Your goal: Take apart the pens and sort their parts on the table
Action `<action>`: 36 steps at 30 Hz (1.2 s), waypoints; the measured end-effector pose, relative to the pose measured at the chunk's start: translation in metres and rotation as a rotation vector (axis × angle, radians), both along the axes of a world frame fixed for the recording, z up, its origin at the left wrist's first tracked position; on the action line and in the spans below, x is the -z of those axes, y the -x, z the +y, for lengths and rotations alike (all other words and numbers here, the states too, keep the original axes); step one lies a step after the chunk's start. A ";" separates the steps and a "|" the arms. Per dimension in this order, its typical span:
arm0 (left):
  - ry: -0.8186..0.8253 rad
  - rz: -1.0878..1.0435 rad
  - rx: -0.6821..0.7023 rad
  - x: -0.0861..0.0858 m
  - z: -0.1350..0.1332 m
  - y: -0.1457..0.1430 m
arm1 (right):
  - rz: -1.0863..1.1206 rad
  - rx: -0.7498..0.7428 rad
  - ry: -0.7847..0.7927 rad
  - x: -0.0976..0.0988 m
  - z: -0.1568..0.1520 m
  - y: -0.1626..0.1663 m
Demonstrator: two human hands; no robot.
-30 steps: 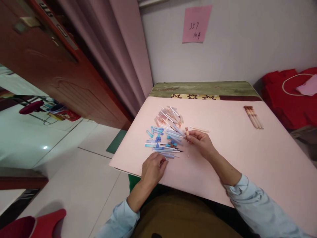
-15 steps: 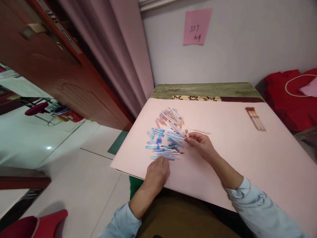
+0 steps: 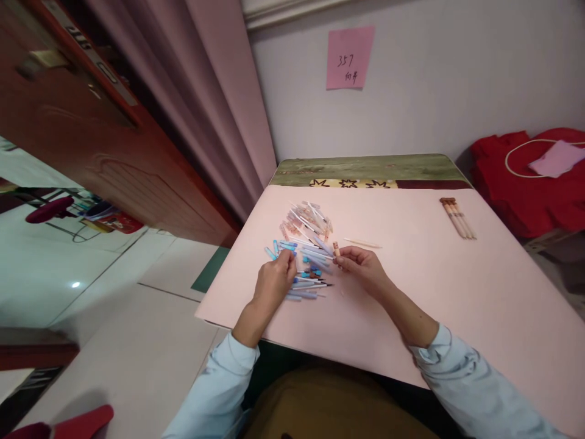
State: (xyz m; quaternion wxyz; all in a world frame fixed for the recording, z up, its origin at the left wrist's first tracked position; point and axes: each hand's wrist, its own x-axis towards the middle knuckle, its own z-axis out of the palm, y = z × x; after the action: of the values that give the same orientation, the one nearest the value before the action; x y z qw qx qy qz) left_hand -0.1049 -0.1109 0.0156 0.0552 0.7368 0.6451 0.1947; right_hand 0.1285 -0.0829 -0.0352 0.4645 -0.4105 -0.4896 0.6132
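Note:
My right hand (image 3: 365,268) pinches a small tan pen cap (image 3: 336,248) with a brown pattern, held upright at the right side of the pile. My left hand (image 3: 273,281) is closed, its fingertips down among blue pen caps (image 3: 275,247); what it holds, if anything, is hidden. Blue pen barrels (image 3: 315,253) and white refills with dark tips lie between the hands. Behind them is a heap of tan and pink pen parts (image 3: 308,219). A single pale pen barrel (image 3: 362,243) rests just beyond my right hand.
Several assembled pens with brown tops (image 3: 458,217) lie together at the right of the pink-covered table (image 3: 411,292). A red bag (image 3: 512,183) stands past the right edge. A wooden door (image 3: 150,164) and curtain are at the left.
My left hand has moved from the near edge of the pile forward onto the blue caps. My right hand keeps the tan cap in about the same place. The view has shifted slightly.

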 end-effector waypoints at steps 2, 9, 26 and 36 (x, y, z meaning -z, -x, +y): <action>-0.010 0.117 -0.007 0.001 0.007 -0.002 | -0.004 -0.012 -0.003 0.000 0.000 0.000; 0.009 0.101 0.167 0.006 0.015 -0.008 | 0.003 -0.022 -0.011 0.001 0.000 -0.001; 0.164 0.002 0.176 0.000 0.011 0.001 | -0.016 -0.019 -0.010 0.001 0.001 -0.001; 0.284 0.133 0.451 -0.015 -0.009 -0.010 | -0.006 -0.014 0.013 0.001 0.001 -0.001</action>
State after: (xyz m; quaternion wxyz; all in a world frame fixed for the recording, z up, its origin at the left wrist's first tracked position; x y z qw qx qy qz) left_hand -0.0951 -0.1202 0.0309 0.1573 0.8579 0.4878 0.0363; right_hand 0.1299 -0.0820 -0.0360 0.4559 -0.4119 -0.4899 0.6185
